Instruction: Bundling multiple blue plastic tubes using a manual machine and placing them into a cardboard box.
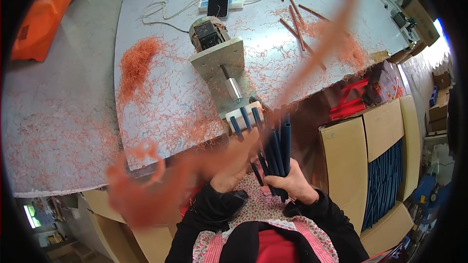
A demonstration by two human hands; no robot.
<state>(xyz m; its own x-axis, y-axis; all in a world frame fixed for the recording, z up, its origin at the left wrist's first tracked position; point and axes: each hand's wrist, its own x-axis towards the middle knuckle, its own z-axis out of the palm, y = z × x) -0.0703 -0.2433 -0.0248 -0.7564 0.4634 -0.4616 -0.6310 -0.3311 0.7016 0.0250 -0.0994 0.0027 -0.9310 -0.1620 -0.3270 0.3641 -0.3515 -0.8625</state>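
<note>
My right hand is closed round a bundle of dark blue tubes, their hollow ends pointing up. My left hand is closed on a few more dark blue tubes, fanned apart beside a white block. A blurred orange strand close to the camera covers part of the left hand, so its grip shows only partly. Just beyond the tubes, a small motor on a metal bracket carries a silver conical tool head aimed toward me.
Orange shavings lie heaped and scattered over the white table. Several reddish-brown sticks lie at the far right. Behind the motor are a phone and a power strip. An open carton of dark blue tubes stands right.
</note>
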